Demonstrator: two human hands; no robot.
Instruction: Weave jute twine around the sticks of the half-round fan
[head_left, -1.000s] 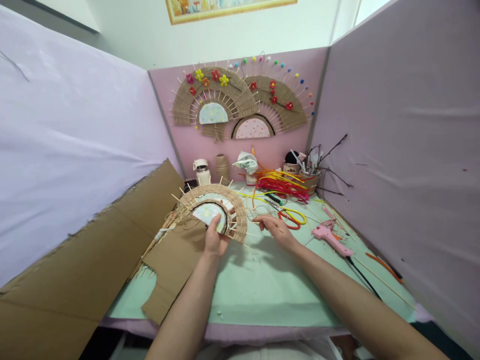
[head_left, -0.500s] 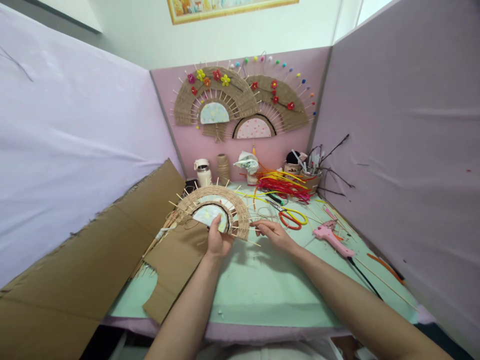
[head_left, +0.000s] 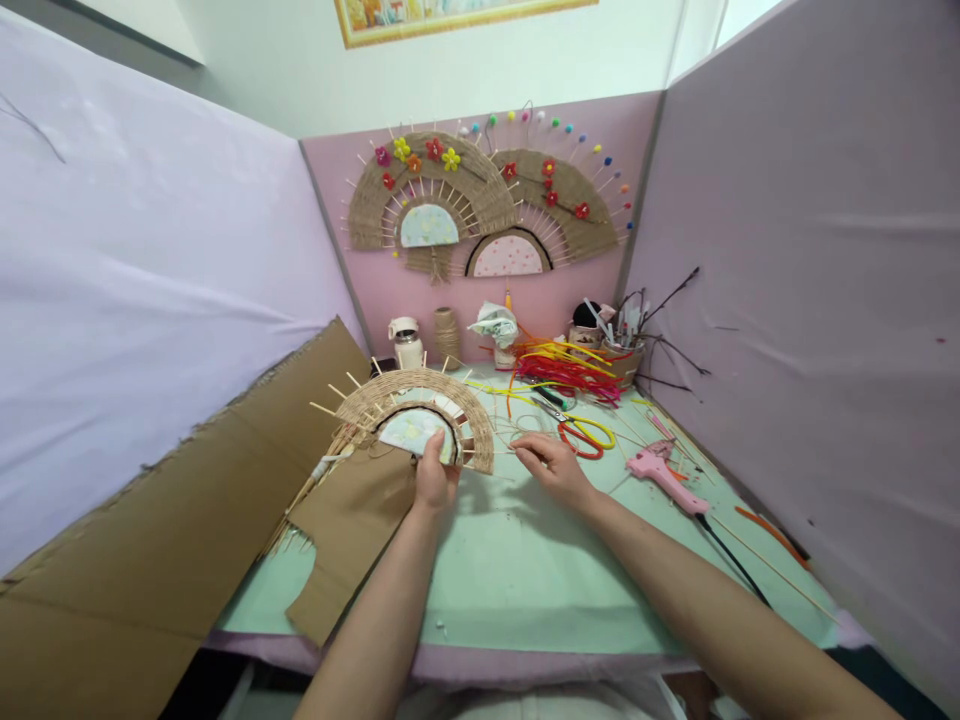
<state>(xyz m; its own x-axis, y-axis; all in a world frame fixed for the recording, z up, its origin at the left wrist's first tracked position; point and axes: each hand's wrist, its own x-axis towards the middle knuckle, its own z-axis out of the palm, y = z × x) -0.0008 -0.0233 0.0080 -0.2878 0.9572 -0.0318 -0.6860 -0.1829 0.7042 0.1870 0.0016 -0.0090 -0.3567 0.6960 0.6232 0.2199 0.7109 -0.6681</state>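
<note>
A half-round fan (head_left: 416, 392) woven of brown twine over wooden sticks is up in front of me, its stick ends poking past the outer edge. Its centre is a pale blue patterned half-disc (head_left: 411, 430) with a dark rim. My left hand (head_left: 436, 475) grips the fan at the lower right of this half-disc, thumb on the front. Just right of the fan's end, my right hand (head_left: 551, 465) is closed in a pinch on thin twine (head_left: 525, 428), which loops behind the fingers. The pinched bit itself is hardly visible.
Scissors (head_left: 585, 435), a pink glue gun (head_left: 667, 475) and red and yellow pipe cleaners (head_left: 570, 370) lie to the right. Cut cardboard (head_left: 352, 540) lies left. At the back stand a twine spool (head_left: 446, 338) and a cream bottle (head_left: 407, 345). Finished fans (head_left: 442, 190) hang behind.
The fan has shifted slightly left and turned a little in my left hand. My right hand has moved a little away to the right, its fingers now drawn together beyond the fan's edge.
</note>
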